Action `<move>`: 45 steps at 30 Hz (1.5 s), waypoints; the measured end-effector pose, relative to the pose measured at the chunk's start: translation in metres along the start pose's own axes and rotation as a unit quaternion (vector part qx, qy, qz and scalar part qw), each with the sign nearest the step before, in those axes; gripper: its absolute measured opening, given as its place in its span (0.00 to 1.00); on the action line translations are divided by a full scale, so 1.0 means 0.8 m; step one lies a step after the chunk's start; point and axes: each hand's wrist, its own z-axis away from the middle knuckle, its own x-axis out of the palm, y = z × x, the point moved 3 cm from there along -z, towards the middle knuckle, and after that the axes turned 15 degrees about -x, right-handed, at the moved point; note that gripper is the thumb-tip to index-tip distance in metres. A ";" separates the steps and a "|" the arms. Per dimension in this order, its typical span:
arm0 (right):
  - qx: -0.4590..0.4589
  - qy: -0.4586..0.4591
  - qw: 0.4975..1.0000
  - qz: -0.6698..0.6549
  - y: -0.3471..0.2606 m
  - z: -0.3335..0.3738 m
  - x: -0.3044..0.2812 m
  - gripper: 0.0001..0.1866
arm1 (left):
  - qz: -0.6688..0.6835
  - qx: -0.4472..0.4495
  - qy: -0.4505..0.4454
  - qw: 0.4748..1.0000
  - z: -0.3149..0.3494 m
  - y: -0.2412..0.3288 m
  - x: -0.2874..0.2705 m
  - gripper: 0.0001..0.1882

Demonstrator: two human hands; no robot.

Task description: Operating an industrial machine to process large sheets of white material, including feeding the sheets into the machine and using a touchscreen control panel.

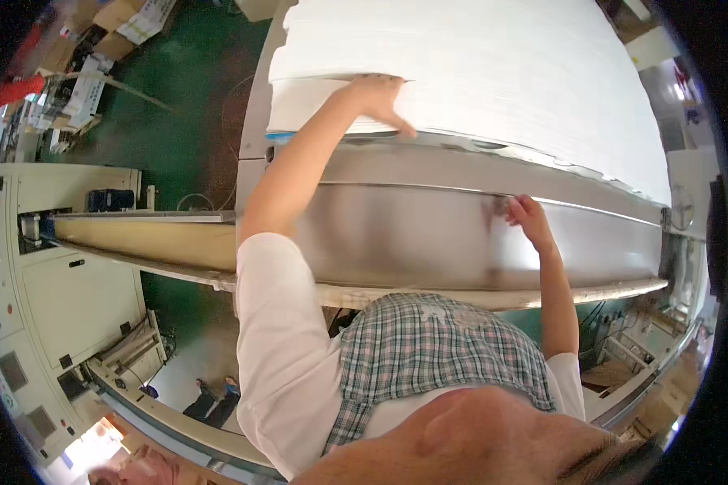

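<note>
A large pile of white sheets (477,73), perhaps paper or cloth, lies on the far side of a steel surface (396,230). Along its near left part, a thinner bundle of the sheets (311,105) is parted from the rest by a dark gap. My left hand (374,99) is hooked over this bundle, fingertips tucked into the gap and thumb at the near edge. Over the steel, below the pile's near edge, my right hand (528,220) has its fingers curled. Whether anything small is in them is hidden.
A pale edge strip (461,299) runs along the front of the steel, close to my body. To the left, a long yellowish beam (154,242) reaches a cream machine cabinet (81,299). Cardboard boxes (117,16) are piled at the far left on the green floor (194,89).
</note>
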 end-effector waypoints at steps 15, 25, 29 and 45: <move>-0.386 -0.165 0.771 0.478 -0.155 -0.191 0.232 0.17 | -0.104 -0.060 0.218 0.969 0.072 0.007 0.050 0.41; -0.258 -0.050 0.788 0.557 -0.054 -0.189 -0.018 0.20 | -0.177 -0.128 0.227 0.949 0.041 0.017 0.019 0.50; -0.222 -0.088 0.815 0.527 -0.031 -0.146 -0.086 0.27 | -0.209 -0.283 0.130 0.927 0.050 0.020 0.032 0.54; 0.011 -0.134 0.721 0.680 0.143 -0.076 -0.634 0.60 | -0.213 -0.396 0.123 0.885 0.029 0.025 0.060 0.47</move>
